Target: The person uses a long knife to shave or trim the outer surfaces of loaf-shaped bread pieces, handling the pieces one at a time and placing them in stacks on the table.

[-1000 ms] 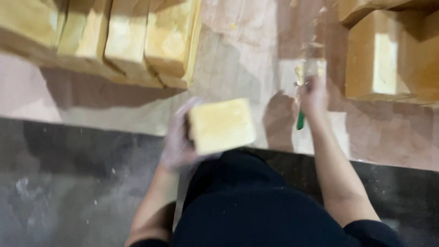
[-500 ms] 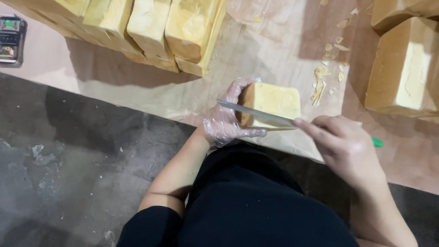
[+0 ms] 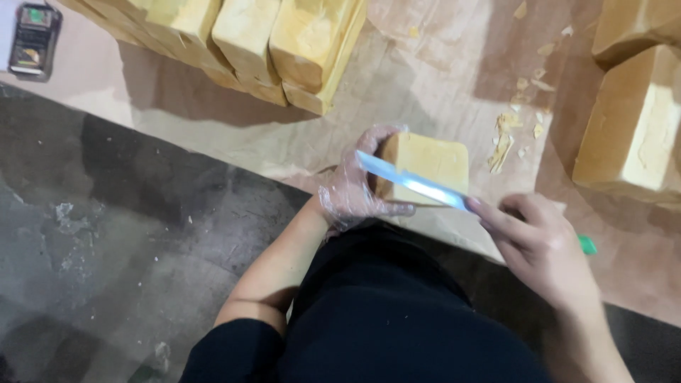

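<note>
One item: small dark handheld device point(image 3: 34, 39) with a screen, top-left corner of my table point(image 3: 78, 78); rectangular, black casing, green and orange markings. Details too blurred.

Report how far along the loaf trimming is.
Done: crust scraps lie scattered on the table. In hand: the gloved left hand steadies a loaf while the right hand lays the knife across it. Left: whole loaves wait behind, more at right.
</note>
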